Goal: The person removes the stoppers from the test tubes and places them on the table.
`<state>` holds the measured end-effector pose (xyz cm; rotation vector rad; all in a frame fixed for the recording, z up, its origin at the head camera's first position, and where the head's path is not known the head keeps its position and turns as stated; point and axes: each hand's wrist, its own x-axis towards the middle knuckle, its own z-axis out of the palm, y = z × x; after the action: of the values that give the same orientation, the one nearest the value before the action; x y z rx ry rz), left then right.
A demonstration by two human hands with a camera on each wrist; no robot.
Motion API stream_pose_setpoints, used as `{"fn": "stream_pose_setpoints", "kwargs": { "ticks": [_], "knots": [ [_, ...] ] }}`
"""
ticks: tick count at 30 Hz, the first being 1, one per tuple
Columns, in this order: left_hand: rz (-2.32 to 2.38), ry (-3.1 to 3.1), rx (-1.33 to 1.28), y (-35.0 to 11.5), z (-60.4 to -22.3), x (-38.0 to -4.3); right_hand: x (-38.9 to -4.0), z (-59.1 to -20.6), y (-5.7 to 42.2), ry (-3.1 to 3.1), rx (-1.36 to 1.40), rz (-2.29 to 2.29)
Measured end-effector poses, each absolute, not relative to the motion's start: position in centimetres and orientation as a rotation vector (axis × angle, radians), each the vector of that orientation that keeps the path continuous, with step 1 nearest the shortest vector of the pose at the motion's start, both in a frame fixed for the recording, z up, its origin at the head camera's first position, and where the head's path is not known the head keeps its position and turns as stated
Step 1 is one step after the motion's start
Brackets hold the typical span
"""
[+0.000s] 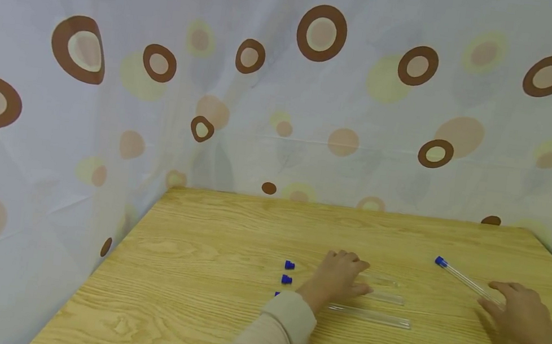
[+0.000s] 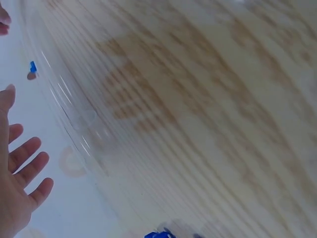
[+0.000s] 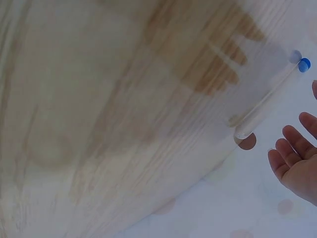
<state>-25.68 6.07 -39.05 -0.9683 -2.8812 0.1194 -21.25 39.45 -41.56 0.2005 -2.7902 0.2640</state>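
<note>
My left hand (image 1: 338, 275) hovers with spread fingers above uncapped clear test tubes (image 1: 372, 317) lying side by side on the wooden table. In the left wrist view, the fingers of that hand (image 2: 25, 178) stay apart from the tubes (image 2: 62, 89). Left of the hand lie blue stoppers (image 1: 287, 280), one partly hidden behind the wrist. On the right, a test tube with a blue stopper in its end (image 1: 468, 282) lies slantwise. My right hand (image 1: 520, 313) is over its near end, fingers loosely extended and holding nothing; the right wrist view shows this hand (image 3: 297, 158) beside the tube.
The wooden table (image 1: 185, 252) reaches back to a pale curtain (image 1: 286, 82) with brown rings and spots, which also hangs along the left and right sides. Bare tabletop lies between the stoppered tube and the loose tubes.
</note>
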Motion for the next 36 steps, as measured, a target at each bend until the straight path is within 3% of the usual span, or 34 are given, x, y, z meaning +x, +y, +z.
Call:
{"fn": "stream_pose_setpoints", "kwargs": {
  "ticks": [21, 36],
  "knots": [
    [0.124, -2.861, -0.972, 8.3, -39.6, -25.0, -21.7, -40.6, 40.4, -3.048, 0.123, 0.199],
    [0.083, -2.903, -0.978, 9.1, -39.6, -24.6, -22.8, -42.0, 41.7, -3.083, 0.185, 0.130]
  ]
}}
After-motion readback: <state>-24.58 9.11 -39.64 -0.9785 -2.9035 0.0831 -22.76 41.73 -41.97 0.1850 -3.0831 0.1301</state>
